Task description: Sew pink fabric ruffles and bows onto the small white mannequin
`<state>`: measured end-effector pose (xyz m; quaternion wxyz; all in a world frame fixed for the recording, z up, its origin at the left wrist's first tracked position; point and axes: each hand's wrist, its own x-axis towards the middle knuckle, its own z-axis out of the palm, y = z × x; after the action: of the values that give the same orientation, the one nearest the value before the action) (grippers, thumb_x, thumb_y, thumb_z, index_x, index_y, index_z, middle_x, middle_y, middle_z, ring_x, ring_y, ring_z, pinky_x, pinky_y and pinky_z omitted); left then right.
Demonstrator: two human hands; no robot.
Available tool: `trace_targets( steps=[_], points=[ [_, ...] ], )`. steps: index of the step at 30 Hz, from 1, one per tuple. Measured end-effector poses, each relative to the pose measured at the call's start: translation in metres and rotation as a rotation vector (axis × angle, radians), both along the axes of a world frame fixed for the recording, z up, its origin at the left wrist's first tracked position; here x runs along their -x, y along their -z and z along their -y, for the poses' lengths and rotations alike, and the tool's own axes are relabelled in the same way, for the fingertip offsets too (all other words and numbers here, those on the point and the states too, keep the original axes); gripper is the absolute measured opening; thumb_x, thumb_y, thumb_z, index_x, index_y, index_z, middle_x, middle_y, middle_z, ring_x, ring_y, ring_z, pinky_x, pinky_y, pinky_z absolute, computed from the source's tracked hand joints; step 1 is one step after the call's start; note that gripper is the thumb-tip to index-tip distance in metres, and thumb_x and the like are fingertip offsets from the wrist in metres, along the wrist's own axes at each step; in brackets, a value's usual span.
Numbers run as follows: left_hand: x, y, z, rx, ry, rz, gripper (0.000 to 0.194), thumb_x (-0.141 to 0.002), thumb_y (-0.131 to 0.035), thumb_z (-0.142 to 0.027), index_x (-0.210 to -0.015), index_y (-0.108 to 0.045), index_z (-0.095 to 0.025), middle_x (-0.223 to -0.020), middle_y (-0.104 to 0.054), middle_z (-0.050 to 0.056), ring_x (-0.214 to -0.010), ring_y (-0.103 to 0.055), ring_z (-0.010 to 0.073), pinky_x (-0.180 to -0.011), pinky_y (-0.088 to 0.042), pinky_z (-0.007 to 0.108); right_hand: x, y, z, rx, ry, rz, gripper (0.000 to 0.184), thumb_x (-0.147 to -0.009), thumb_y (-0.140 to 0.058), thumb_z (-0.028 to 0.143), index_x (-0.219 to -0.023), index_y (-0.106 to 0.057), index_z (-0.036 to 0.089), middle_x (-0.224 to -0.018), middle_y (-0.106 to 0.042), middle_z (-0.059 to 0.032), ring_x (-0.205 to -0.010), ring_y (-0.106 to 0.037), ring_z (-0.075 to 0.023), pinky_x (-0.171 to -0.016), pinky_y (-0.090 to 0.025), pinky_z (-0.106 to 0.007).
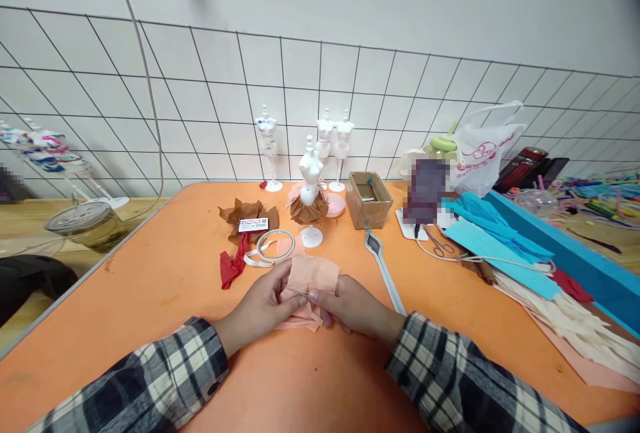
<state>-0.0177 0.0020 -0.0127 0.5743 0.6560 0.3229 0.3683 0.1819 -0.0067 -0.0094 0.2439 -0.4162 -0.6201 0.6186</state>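
Note:
My left hand (265,298) and my right hand (355,305) meet above the front middle of the table, both closed on a peach sheet of crepe paper (314,273). The sheet stands up between them, and some of it hangs below the fingers. At the thumb tips a thin light strand crosses the paper; its kind is too small to tell. Just beyond the hands stands a small white dress form (311,170) wearing a gathered brown paper skirt (309,210). A roll of tape (261,254) lies to the left of it.
Left of the form lie crumpled brown paper (230,216), a small white box (253,224) and red paper (231,270). Rightward are a cardboard box (370,210), a grey strap-like strip (385,273), scissors (440,244) and blue paper (505,256). More white forms (267,136) stand behind.

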Motion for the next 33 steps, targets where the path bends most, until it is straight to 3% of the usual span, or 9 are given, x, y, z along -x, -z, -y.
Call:
trace_targets(
  steps=[5,8,11,15,22,27,33],
  points=[
    [0.002,-0.003,-0.002,-0.013,-0.02,-0.007,0.045,-0.084,-0.064,-0.03,-0.125,-0.05,-0.019,-0.112,-0.067,0.01,-0.099,-0.065,0.0244,-0.088,-0.051,0.038,-0.002,0.003,-0.003,0.001,0.052,-0.025,0.041,-0.087,-0.05,0.053,-0.07,-0.053,0.016,-0.052,-0.051,0.0049,-0.032,-0.035,-0.004,-0.03,-0.025,-0.017],
    [0.004,-0.006,-0.005,-0.016,-0.074,-0.098,0.029,-0.086,-0.061,-0.036,-0.106,-0.062,-0.016,-0.101,-0.07,0.009,-0.094,-0.065,0.025,-0.085,-0.051,0.036,-0.004,0.004,-0.005,0.05,0.13,-0.044,0.045,-0.086,-0.049,0.058,-0.07,-0.052,0.016,-0.052,-0.049,0.0053,-0.03,-0.033,-0.004,-0.028,-0.023,-0.018],
    [0.004,-0.009,-0.005,0.025,-0.041,-0.131,0.03,-0.089,-0.055,-0.041,-0.094,-0.066,-0.015,-0.092,-0.072,0.007,-0.086,-0.067,0.0235,-0.08,-0.052,0.034,-0.005,0.006,-0.006,0.1,0.169,-0.041,0.047,-0.084,-0.049,0.062,-0.073,-0.052,0.016,-0.051,-0.048,0.0061,-0.029,-0.031,-0.0037,-0.028,-0.022,-0.018],
    [0.002,-0.009,-0.004,0.053,-0.027,-0.109,0.03,-0.089,-0.054,-0.041,-0.1,-0.066,-0.015,-0.094,-0.073,0.006,-0.086,-0.067,0.0224,-0.079,-0.053,0.033,-0.003,0.009,-0.005,0.083,0.119,-0.011,0.052,-0.084,-0.047,0.064,-0.066,-0.05,0.016,-0.051,-0.051,0.0043,-0.029,-0.035,-0.0039,-0.029,-0.024,-0.018],
    [-0.001,-0.01,-0.004,0.012,-0.049,-0.076,0.032,-0.085,-0.062,-0.037,-0.109,-0.061,-0.017,-0.107,-0.07,0.008,-0.093,-0.066,0.0224,-0.085,-0.052,0.034,-0.003,0.006,-0.004,0.073,0.097,-0.016,0.048,-0.085,-0.047,0.063,-0.075,-0.053,0.016,-0.052,-0.052,0.0057,-0.029,-0.033,-0.0035,-0.028,-0.022,-0.018],
    [0.0,-0.007,-0.003,0.051,-0.01,-0.034,0.038,-0.084,-0.065,-0.033,-0.117,-0.056,-0.016,-0.109,-0.07,0.01,-0.096,-0.067,0.0234,-0.081,-0.053,0.033,-0.004,-0.001,-0.002,0.06,0.048,-0.019,0.047,-0.085,-0.049,0.061,-0.072,-0.052,0.016,-0.051,-0.05,0.006,-0.032,-0.032,-0.003,-0.029,-0.021,-0.017],
    [0.0,-0.005,-0.001,0.119,0.042,0.007,0.041,-0.083,-0.067,-0.03,-0.119,-0.054,-0.017,-0.109,-0.07,0.01,-0.097,-0.068,0.0237,-0.078,-0.055,0.032,-0.004,0.003,-0.002,0.072,0.089,-0.059,0.044,-0.084,-0.052,0.062,-0.074,-0.049,0.018,-0.05,-0.041,0.0084,-0.033,-0.028,-0.0039,-0.029,-0.021,-0.018]
  ],
)
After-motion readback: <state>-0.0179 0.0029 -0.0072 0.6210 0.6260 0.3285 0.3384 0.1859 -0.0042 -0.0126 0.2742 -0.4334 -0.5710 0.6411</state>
